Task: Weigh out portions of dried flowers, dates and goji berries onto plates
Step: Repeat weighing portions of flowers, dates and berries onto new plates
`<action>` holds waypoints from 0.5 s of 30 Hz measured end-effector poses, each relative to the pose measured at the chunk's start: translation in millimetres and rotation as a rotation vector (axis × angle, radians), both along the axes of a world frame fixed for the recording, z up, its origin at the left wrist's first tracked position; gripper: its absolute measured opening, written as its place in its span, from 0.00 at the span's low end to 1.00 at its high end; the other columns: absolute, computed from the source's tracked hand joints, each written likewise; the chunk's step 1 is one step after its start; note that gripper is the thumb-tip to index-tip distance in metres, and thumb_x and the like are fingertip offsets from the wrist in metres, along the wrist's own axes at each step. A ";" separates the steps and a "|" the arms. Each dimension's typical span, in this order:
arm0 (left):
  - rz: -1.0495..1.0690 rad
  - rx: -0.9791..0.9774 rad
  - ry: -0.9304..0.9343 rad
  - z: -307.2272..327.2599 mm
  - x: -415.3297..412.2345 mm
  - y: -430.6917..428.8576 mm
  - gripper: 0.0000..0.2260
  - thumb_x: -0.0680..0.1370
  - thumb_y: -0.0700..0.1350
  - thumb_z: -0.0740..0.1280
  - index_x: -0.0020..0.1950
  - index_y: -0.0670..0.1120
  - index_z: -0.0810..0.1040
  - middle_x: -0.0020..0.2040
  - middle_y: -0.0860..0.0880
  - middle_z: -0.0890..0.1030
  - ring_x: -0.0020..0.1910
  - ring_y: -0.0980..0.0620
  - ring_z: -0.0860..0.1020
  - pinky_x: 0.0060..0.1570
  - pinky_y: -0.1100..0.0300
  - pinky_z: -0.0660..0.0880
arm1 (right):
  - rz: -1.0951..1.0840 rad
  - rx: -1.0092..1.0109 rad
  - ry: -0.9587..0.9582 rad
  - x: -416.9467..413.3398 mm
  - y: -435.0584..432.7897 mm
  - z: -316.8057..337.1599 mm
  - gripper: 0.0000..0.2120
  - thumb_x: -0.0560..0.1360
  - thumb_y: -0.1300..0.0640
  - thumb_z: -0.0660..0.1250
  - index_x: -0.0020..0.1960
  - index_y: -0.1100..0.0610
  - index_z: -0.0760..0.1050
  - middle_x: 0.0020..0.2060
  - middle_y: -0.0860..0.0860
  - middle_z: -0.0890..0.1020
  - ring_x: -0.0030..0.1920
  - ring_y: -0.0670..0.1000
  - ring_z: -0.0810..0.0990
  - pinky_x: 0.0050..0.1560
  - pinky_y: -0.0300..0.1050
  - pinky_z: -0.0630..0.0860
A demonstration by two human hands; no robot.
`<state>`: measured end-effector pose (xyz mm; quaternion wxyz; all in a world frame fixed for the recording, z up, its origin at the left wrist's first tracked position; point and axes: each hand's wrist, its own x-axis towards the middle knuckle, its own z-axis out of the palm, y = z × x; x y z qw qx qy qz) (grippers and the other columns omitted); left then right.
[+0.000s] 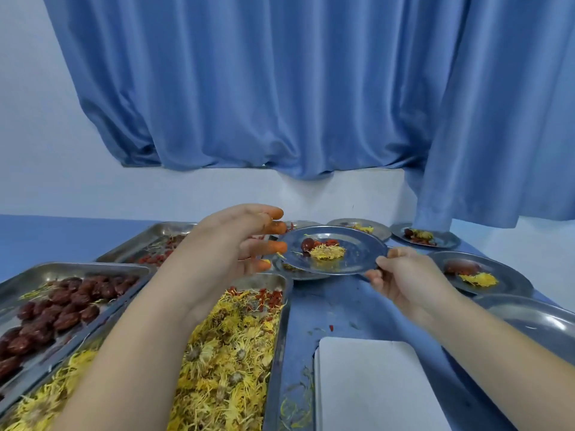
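Right hand: the grip is closed in a pinch on the 5 o'clock rim of a steel plate, thumb on top and fingers beneath. The plate sits level at about 12 o'clock from the person and appears raised above the blue bench.

The plate carries one date, a few goji berries at the date's 3 o'clock, and one dried flower lying against both on their 6 o'clock side.

Left hand: the grip is open, fingers spread and loosely bent, with nothing seen in it. Its fingertips are stained orange and lie just beside the plate's 9 o'clock rim. Contact cannot be confirmed.

Stock lies from 7 to 10 o'clock of the plate:
- The flower tray is nearest and heaped with yellow blooms, with some red berries at its far end.
- The date tray is at the flower tray's 9 o'clock.
- The berry tray is beyond both and largely hidden by the left forearm.

Other plates:
- A second plate lies partly under the held one at 7 o'clock.
- A filled plate at 3 o'clock holds dates and a flower.
- Two further filled plates are at 1 to 2 o'clock.
- A bare plate is at 4 o'clock.

A white flat slab rests on the bench at 6 o'clock, with loose petals scattered beside it. A blue curtain hangs behind.
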<state>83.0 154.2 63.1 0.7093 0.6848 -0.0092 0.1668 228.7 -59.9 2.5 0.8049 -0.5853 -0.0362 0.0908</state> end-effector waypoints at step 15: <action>0.097 -0.650 -0.050 -21.3 22.7 29.7 0.11 0.80 0.48 0.61 0.56 0.49 0.81 0.51 0.47 0.86 0.48 0.47 0.85 0.47 0.52 0.78 | -0.219 -0.124 0.115 185.3 130.7 -13.0 0.12 0.78 0.69 0.53 0.58 0.58 0.68 0.39 0.55 0.74 0.25 0.46 0.73 0.17 0.32 0.68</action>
